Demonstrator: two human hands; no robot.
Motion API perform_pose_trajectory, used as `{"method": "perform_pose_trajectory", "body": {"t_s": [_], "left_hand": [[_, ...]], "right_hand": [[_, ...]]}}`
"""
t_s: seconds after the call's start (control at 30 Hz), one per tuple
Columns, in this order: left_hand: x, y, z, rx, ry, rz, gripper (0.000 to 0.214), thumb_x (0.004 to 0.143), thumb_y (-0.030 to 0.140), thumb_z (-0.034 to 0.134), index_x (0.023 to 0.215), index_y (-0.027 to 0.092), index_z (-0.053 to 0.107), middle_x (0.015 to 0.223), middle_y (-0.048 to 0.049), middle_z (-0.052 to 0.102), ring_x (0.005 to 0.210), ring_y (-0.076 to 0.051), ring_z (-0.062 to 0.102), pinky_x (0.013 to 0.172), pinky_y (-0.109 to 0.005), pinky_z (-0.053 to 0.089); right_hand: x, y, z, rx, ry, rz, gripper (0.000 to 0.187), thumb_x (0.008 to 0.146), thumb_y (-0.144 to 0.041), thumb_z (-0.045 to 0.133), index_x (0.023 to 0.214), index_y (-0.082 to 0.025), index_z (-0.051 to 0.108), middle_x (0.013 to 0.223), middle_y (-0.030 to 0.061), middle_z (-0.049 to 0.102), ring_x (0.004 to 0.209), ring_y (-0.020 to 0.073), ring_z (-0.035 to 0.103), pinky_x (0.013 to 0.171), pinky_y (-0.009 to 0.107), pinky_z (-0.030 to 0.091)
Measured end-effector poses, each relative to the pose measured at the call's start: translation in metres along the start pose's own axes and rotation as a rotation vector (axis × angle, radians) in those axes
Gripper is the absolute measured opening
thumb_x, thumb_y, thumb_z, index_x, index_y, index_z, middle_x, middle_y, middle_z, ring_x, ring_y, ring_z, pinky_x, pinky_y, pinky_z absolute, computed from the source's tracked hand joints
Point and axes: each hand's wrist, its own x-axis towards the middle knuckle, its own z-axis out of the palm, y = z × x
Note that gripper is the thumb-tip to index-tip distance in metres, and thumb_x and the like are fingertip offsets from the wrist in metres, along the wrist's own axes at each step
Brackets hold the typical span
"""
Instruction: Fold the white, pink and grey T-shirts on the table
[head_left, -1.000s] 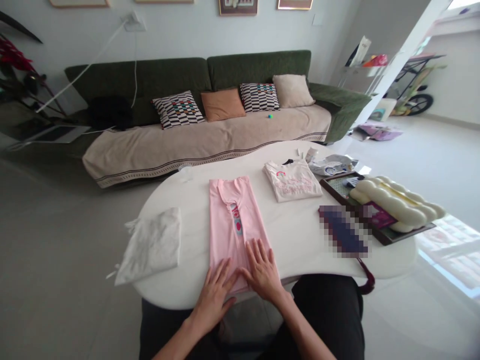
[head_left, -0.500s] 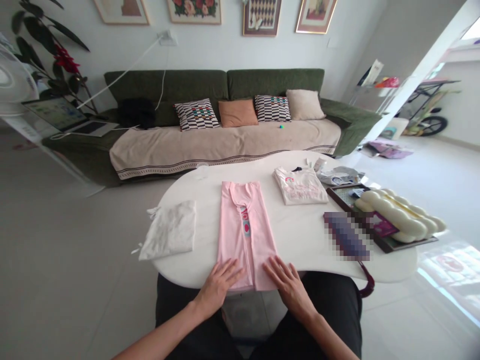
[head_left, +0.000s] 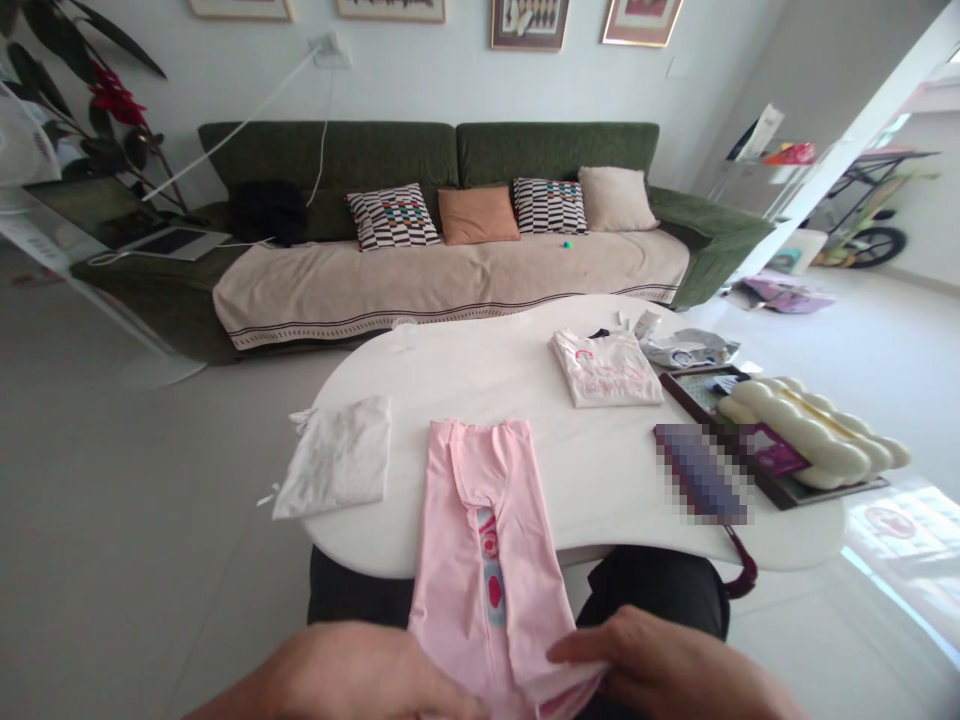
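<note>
A green sofa (head_left: 337,160) stands along the wall behind a rounded white table (head_left: 472,365); the pink garment (head_left: 441,530) lies lengthwise, its far end on the tabletop, its lower end past the near edge towards you; your right hand (head_left: 660,655) pinches the lower edge between thumb and fingers; your left hand (head_left: 352,675) is at the opposite side, too blurred and cropped to tell whether it grips.

Keep both hands level and the tension even; leave the far end flat, without dragging it off the table; smooth the creases before releasing.

The cloth looks thin and soft, lightly wrinkled; its long sides turn inward, leaving a gap where a grey-blue printed strip (head_left: 492,590) with red and pink shapes shows.
</note>
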Motion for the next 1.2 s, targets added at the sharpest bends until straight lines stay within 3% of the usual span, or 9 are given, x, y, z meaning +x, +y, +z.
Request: {"method": "perform_pose_trajectory", "body": {"t_s": [0.1,0.23,0.27,0.4,0.67,0.8,0.9,1.03,1.2], "left_hand": [[0.030,-0.007,-0.078,-0.344,0.007,-0.028,0.033,0.070,0.026,0.059,0.102,0.029,0.065,0.092,0.0036,0.069,0.085,-0.016,0.062,0.072,-0.019,0.046],[0.096,-0.067,-0.122,-0.762,0.528,-0.277,0.026,0.064,0.025,0.065,0.089,0.017,0.066,0.085,-0.0031,0.068,0.078,-0.017,0.062,0.064,-0.022,0.046],[0.111,-0.084,-0.119,-0.860,0.728,-0.342,0.026,0.063,0.021,0.065,0.088,0.016,0.065,0.081,-0.0035,0.067,0.072,-0.016,0.061,0.061,-0.022,0.046],[0.143,-0.131,-0.084,-0.869,0.942,-0.382,0.037,0.068,0.014,0.055,0.105,0.014,0.055,0.080,-0.0042,0.066,0.066,-0.014,0.061,0.057,-0.023,0.047],[0.148,-0.145,-0.082,-0.560,1.177,-0.309,0.038,0.074,0.019,0.051,0.112,0.016,0.050,0.085,-0.0032,0.067,0.073,-0.013,0.062,0.062,-0.021,0.046],[0.156,-0.146,-0.087,-0.396,1.238,-0.445,0.030,0.072,0.014,0.052,0.103,0.016,0.054,0.089,-0.0056,0.066,0.082,-0.016,0.062,0.072,-0.024,0.046],[0.151,-0.142,-0.074,-0.363,1.256,-0.492,0.036,0.071,0.016,0.056,0.107,0.016,0.051,0.091,-0.0063,0.065,0.083,-0.017,0.062,0.076,-0.027,0.046],[0.132,-0.125,-0.034,-0.299,1.190,-0.502,0.048,0.075,0.025,0.055,0.120,0.018,0.041,0.097,-0.0078,0.064,0.085,-0.020,0.063,0.076,-0.030,0.046],[0.109,-0.103,0.023,-0.206,1.155,-0.415,0.052,0.078,0.024,0.049,0.128,0.019,0.034,0.120,-0.0107,0.054,0.109,-0.021,0.052,0.087,-0.031,0.042]], "right_hand": [[0.056,0.009,-0.049,0.364,-0.072,-0.052,0.025,0.081,-0.039,0.046,0.086,-0.023,0.065,0.078,0.0017,0.065,0.072,0.0139,0.058,0.067,0.024,0.043],[0.149,0.033,-0.051,0.610,0.279,0.216,0.031,0.077,-0.043,0.050,0.086,-0.014,0.059,0.070,0.0005,0.060,0.061,0.0110,0.054,0.055,0.022,0.041],[0.166,0.040,-0.041,0.607,0.316,0.256,0.032,0.078,-0.042,0.050,0.085,-0.012,0.059,0.069,0.0008,0.060,0.060,0.0109,0.054,0.054,0.022,0.041],[0.198,0.064,0.002,0.516,0.436,0.370,0.028,0.082,-0.039,0.053,0.084,-0.011,0.058,0.075,0.0003,0.058,0.062,0.0106,0.054,0.055,0.024,0.044],[0.210,0.075,0.019,0.302,0.592,0.416,0.021,0.083,-0.026,0.037,0.084,-0.016,0.055,0.066,-0.0016,0.055,0.061,0.0115,0.050,0.056,0.021,0.035],[0.214,0.069,0.017,0.213,0.644,0.444,0.032,0.083,-0.026,0.033,0.105,-0.011,0.052,0.079,0.0065,0.061,0.071,0.0170,0.056,0.061,0.025,0.038],[0.206,0.053,0.023,0.135,0.697,0.414,0.047,0.084,-0.025,0.034,0.127,-0.010,0.037,0.116,0.0168,0.052,0.104,0.0235,0.050,0.080,0.033,0.039],[0.187,0.028,0.053,-0.076,0.637,0.267,0.049,0.086,-0.030,0.037,0.134,-0.026,0.032,0.144,0.0068,0.022,0.132,0.0273,0.015,0.100,0.046,0.022],[0.175,0.015,0.086,-0.304,0.495,0.286,0.049,0.089,-0.042,0.032,0.136,-0.032,0.027,0.145,0.0036,0.021,0.133,0.0304,0.005,0.099,0.054,0.018]]}}
